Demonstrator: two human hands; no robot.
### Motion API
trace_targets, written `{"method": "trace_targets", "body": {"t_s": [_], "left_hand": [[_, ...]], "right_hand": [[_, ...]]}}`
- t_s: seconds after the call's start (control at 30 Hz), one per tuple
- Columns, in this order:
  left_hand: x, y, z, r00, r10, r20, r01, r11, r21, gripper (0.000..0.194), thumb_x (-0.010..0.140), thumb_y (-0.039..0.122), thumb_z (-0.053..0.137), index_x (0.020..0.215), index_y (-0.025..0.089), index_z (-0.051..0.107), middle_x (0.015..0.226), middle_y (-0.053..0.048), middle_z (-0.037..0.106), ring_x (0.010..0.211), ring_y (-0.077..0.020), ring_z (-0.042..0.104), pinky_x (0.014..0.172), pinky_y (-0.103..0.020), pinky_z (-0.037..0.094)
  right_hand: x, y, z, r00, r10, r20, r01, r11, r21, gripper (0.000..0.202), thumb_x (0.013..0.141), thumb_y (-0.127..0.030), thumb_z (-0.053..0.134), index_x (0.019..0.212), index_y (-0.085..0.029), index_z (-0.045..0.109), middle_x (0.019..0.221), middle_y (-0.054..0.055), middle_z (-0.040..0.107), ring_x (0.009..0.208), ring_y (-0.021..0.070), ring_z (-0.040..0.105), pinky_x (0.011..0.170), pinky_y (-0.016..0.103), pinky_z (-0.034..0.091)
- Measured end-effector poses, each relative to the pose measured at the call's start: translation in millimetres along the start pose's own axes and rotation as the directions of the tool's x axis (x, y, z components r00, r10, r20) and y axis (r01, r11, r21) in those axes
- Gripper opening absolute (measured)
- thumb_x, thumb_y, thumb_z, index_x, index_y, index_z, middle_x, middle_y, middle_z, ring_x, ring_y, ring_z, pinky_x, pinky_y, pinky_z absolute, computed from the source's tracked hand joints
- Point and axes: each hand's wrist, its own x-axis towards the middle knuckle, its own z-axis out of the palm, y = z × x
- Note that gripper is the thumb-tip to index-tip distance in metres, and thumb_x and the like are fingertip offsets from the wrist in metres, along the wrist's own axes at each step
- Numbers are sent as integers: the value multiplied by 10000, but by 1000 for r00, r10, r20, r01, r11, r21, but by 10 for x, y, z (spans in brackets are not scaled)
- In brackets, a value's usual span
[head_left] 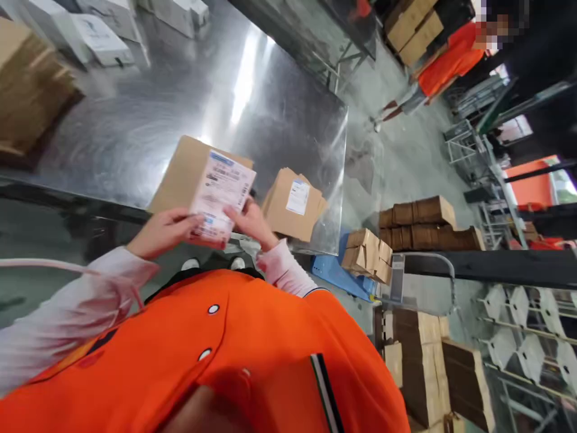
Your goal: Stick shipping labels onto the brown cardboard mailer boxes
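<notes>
Between my hands is a white printed label sheet (223,186) with a blue strip at its top and barcodes; its lower end looks thicker and pinkish, like a stack. My left hand (169,231) pinches its lower left edge. On the lower right side my right hand (252,221) grips it, thumb on top. Partly covered by the sheet, a flat brown cardboard piece (178,171) lies at the near edge of the metal table (189,78). Just right of my right hand sits a pile of flat cardboard pieces (282,207), the top one bearing a white label (298,196).
A tall cardboard stack (31,90) and white boxes (101,39) stand on the table's left. Right of the table, a blue cart (336,270) carries bundled cardboard (367,255). More cardboard bundles (424,361) line the floor. A person in orange (451,63) stands beyond.
</notes>
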Motion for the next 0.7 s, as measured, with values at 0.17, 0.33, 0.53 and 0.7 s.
{"method": "trace_targets", "body": {"t_s": [0.17,0.33,0.53,0.7], "left_hand": [[56,92,-74,968,185,-169,-214,962,-171,552,458,493,922,844,153,722,905,-63,788,863,-216,682,867,-317,578],[141,-13,-88,985,93,-143,-112,985,-129,500,521,490,873,845,125,761,748,-37,732,675,-173,613,641,-282,527],[293,-122,23,965,65,-253,-81,995,-54,420,594,535,849,672,159,681,581,-2,618,595,-149,547,540,-240,433],[472,-187,-37,994,-107,15,107,973,-203,542,467,442,947,853,141,714,710,-57,735,614,-200,645,562,-309,553]], "right_hand": [[-276,-116,539,982,-29,188,5,992,127,283,945,-354,740,1167,-179,749,1179,80,785,1116,234,757,1039,364,609],[38,-406,248,988,-139,70,142,989,-37,259,905,-326,793,1124,-191,774,1118,64,801,1014,207,765,969,318,616],[291,-470,160,977,-76,197,111,979,-171,142,935,-298,754,914,-170,812,859,16,796,848,184,748,819,276,582],[854,-354,208,962,2,274,78,957,-280,152,919,-224,748,798,-138,777,732,-26,728,725,117,676,736,207,528]]}}
